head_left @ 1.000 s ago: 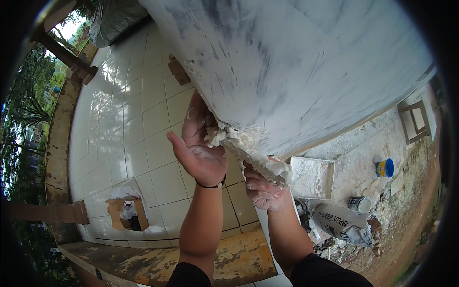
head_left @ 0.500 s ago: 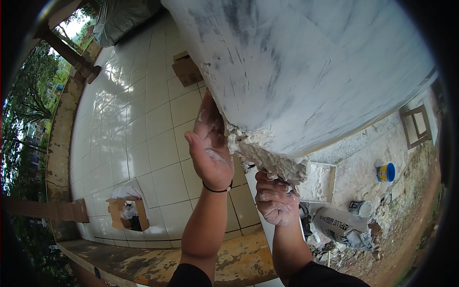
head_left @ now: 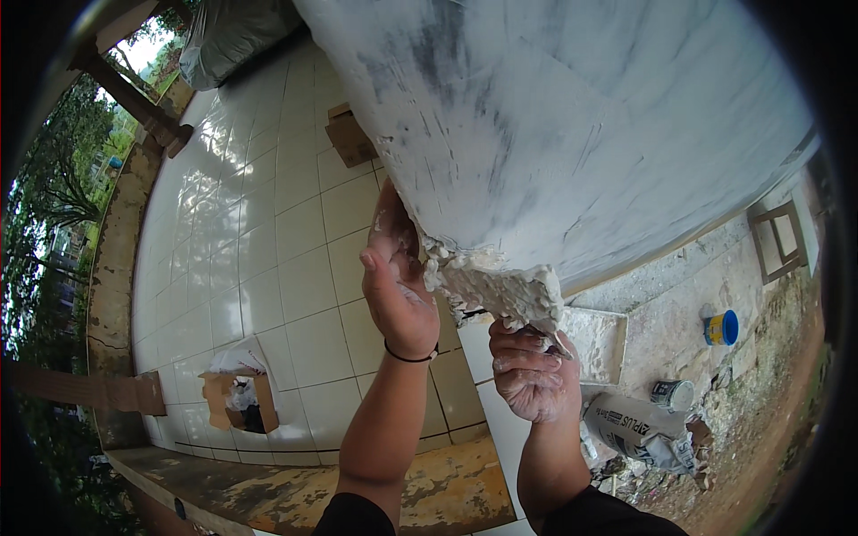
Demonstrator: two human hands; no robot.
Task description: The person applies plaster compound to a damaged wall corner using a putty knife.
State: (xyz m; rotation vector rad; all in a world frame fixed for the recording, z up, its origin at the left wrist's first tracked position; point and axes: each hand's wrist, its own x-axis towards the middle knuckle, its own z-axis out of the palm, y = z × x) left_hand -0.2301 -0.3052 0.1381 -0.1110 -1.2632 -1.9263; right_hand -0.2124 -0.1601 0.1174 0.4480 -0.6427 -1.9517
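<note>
Overhead in the picture, a wall (head_left: pixel 536 152) is coated in white putty, with dark grey streaks and scratches showing through. My left hand (head_left: pixel 399 295) is open, its palm cupped at the wall's left edge and thumb held apart, with white smears on the skin. Lower right of it, my right hand (head_left: pixel 534 375) is closed around a putty knife (head_left: pixel 565 347), mostly hidden by fingers and putty. A thick, lumpy mass of wet white putty (head_left: pixel 500 290) covers its blade and reaches the wall's lower corner beside my left hand.
Left is a tiled floor (head_left: pixel 268 304) with an open carton (head_left: pixel 239 402), another cardboard box (head_left: pixel 350 136) and a low worn wall (head_left: pixel 112 259). Lower right lie a torn paper sack (head_left: pixel 630 429), a tin (head_left: pixel 673 393), a blue-yellow tub (head_left: pixel 720 328) and a wooden frame (head_left: pixel 776 239).
My right hand has shifted slightly right, and the putty-laden knife has turned, its right end rising. My left hand stays at the wall edge, nearly still.
</note>
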